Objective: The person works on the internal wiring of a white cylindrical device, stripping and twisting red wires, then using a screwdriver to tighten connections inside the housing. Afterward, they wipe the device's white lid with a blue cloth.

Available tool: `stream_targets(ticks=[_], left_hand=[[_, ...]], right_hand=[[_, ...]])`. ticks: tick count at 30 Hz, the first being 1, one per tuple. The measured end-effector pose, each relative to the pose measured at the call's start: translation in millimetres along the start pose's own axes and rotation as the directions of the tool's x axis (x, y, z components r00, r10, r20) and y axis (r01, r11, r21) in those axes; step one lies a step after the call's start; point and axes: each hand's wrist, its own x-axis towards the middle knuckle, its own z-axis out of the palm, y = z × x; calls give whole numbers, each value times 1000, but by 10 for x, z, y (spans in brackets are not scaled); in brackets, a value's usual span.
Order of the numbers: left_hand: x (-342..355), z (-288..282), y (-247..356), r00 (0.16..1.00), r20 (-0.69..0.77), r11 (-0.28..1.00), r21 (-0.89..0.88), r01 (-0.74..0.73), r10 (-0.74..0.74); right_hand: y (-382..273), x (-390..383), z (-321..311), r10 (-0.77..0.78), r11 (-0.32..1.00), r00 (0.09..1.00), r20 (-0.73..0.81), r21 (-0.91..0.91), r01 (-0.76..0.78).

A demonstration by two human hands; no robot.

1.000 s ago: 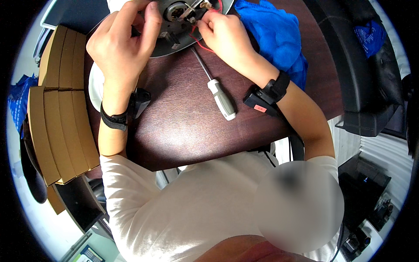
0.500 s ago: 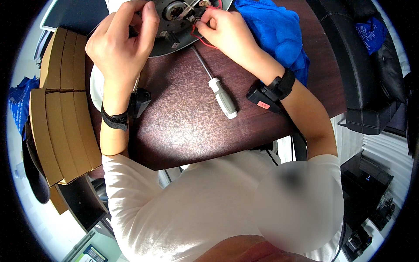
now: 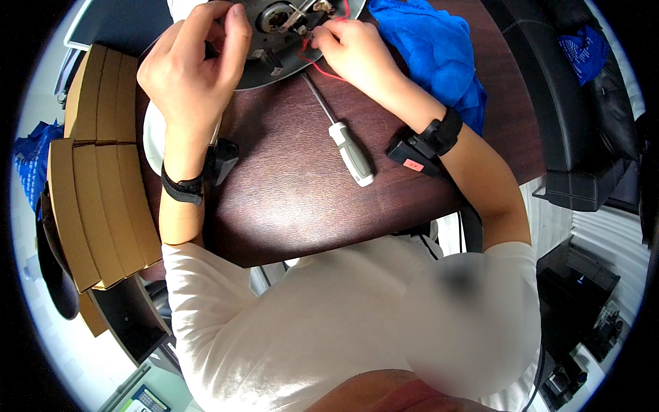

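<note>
Got a round metal unit (image 3: 285, 44) right up at the picture's top edge, partly cut off, with inner works facing up. Too round to call a long axis tbh, but can see a pale metal strip (image 3: 296, 15) slanting up and right across it. Got the left hand (image 3: 195, 65) curled in a loose pinch at its left side; can't tell about any hold. Got the right hand (image 3: 353, 51) pinched nearly closed beside a red wire (image 3: 322, 71); can't tell on what exactly. Also got a screwdriver (image 3: 340, 137) lying tip toward the unit, handle toward the brown table's (image 3: 274, 199) near edge. Decent room around that, tighter rightward by a blue cloth (image 3: 432, 55).
</note>
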Motion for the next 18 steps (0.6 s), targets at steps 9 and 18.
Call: stream_targets(ticks=[9,18], left_hand=[[-6,-8,-12,1000,20,1000,17,-2,1],[-3,-7,-17,1000,14,1000,2,3,-3]], right_hand=[[-140,11,-142,10,996,997,78,-90,-3],[-53,36,-81,33,999,998,54,-2,-33]])
